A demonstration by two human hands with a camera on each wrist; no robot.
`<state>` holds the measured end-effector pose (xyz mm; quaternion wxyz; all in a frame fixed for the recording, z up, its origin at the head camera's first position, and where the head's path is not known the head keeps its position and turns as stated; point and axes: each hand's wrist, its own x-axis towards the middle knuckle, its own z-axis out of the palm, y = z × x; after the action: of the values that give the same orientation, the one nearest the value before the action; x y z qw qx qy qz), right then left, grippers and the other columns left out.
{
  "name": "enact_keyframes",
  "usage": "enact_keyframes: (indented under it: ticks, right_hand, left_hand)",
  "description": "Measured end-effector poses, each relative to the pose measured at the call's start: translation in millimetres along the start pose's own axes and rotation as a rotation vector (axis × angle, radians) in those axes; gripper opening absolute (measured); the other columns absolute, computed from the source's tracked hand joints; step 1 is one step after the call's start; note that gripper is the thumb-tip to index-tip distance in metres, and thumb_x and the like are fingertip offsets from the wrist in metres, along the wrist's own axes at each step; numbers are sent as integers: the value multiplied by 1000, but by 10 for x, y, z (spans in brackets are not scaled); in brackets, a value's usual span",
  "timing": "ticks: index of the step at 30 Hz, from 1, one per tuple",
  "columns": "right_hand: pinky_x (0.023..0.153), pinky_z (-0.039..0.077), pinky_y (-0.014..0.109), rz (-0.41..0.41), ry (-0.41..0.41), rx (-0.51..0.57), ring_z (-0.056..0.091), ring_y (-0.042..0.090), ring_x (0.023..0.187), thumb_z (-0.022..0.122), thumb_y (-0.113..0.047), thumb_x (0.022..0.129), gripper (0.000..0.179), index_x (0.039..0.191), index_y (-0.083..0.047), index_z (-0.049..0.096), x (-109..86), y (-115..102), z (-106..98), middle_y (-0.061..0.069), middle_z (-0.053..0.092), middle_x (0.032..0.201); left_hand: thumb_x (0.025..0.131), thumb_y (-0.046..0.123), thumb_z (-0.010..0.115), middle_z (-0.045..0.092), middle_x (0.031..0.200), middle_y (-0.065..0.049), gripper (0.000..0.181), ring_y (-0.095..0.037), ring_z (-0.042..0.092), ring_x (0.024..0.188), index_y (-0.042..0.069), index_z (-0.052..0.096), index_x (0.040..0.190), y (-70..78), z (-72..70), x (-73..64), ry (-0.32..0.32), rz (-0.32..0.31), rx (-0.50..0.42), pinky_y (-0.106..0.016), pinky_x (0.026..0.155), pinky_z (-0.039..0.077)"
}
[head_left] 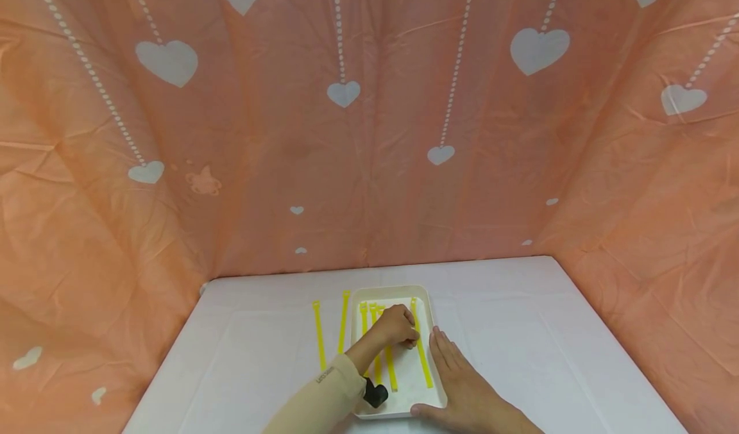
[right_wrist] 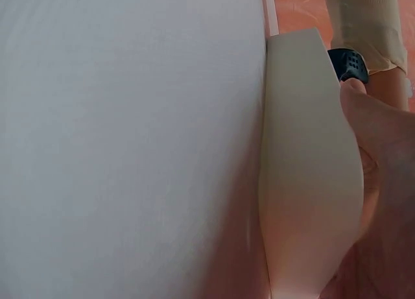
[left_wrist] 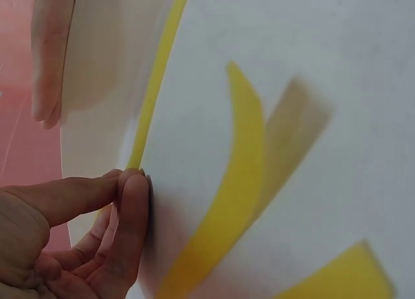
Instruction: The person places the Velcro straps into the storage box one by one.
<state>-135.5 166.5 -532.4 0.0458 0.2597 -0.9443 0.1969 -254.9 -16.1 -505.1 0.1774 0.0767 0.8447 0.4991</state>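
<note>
In the head view a white tray [head_left: 392, 415] holds several yellow cable straps [head_left: 390, 370] with slotted ends. My left hand [head_left: 395, 326] reaches over the tray. Seen from the left wrist, the thumb and fingers of that hand [left_wrist: 84, 227] pinch a yellow cable strap [left_wrist: 155, 85] beside the tray's right wall. The same strap [head_left: 424, 363] lies lengthwise in the tray in the head view. My right hand [head_left: 470, 389] rests along the tray's right side, fingers straight and thumb at the near corner. From the right wrist, the thumb [right_wrist: 353, 88] touches the tray's rim [right_wrist: 311, 150].
Two more yellow straps lie on the white tabletop left of the tray, one farther out [head_left: 319, 334] and one close to the wall [head_left: 344, 318]. A black device [head_left: 375, 393] sits on my left wrist. Pink curtains [head_left: 369, 165] with hearts surround the table [head_left: 519, 318].
</note>
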Motion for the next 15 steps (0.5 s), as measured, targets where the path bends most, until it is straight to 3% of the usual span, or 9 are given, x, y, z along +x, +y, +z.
enact_keyframes:
  ticks: [5, 11, 15]
  right_hand:
    - [129, 16, 34, 8, -6, -11, 27, 37, 161, 63, -84, 89, 125, 165, 9, 28, 2, 2, -3, 25, 23, 175]
    - [124, -2, 16, 6, -7, 19, 26, 39, 161, 64, -82, 89, 125, 164, 11, 28, -3, 4, -9, 26, 22, 175]
    - [131, 21, 39, 12, -18, -2, 27, 38, 161, 63, -83, 89, 125, 165, 10, 27, 2, 2, -12, 25, 22, 175]
  left_hand:
    - [87, -10, 80, 73, 72, -16, 22, -28, 76, 62, -5, 61, 98, 31, 9, -25, 18, 14, 22, -31, 60, 64]
    - [87, -10, 81, 72, 70, -14, 22, -28, 76, 62, -5, 63, 97, 33, 18, -37, 29, 24, 31, -31, 60, 64]
    - [86, -8, 82, 72, 70, -12, 20, -24, 74, 60, -5, 64, 95, 4, 2, -28, 25, 25, 23, -30, 59, 64]
